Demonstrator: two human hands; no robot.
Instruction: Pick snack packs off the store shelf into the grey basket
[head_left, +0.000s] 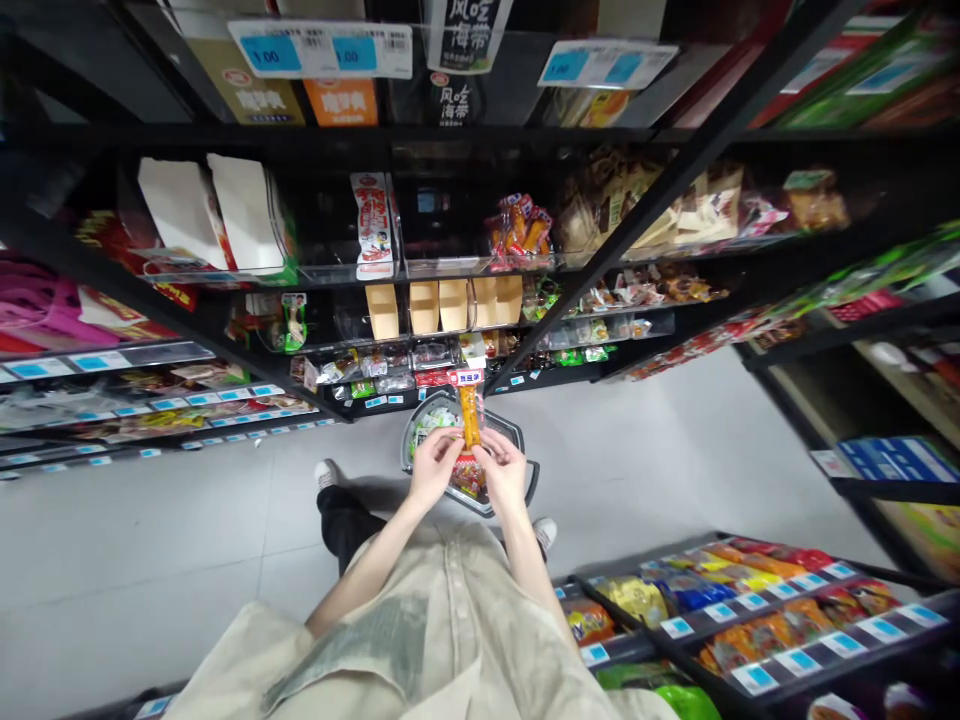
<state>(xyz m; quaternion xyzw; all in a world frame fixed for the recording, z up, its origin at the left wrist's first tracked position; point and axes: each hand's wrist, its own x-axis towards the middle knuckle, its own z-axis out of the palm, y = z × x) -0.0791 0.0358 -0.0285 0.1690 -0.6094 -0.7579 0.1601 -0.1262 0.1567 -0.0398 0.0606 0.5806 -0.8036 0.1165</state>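
Observation:
Between my two hands is a snack packet (pixel 469 408) with a clear wrapper, orange-brown sticks inside and a blue-and-white printed label at its top. My left hand (pixel 435 465) pinches its lower left side. On the lower right side, the fingers of my right hand (pixel 502 465) are closed on the same packet. Below the hands a dark-rimmed shopping basket (pixel 534 482) stands on the floor, holding green-and-white packets (pixel 433 424) at its left and reddish packets (pixel 470 484) nearer to me. My hands hide part of the basket.
Black shelves ahead carry similar orange snack packets (pixel 521 232), a red-and-white pouch (pixel 373 225) and tan boxes (pixel 454 306). A lower rack (pixel 750 600) of bagged snacks stands at the near right. Grey tiled floor (pixel 187 530) extends to both sides, and dark shelving (pixel 847 370) borders the right.

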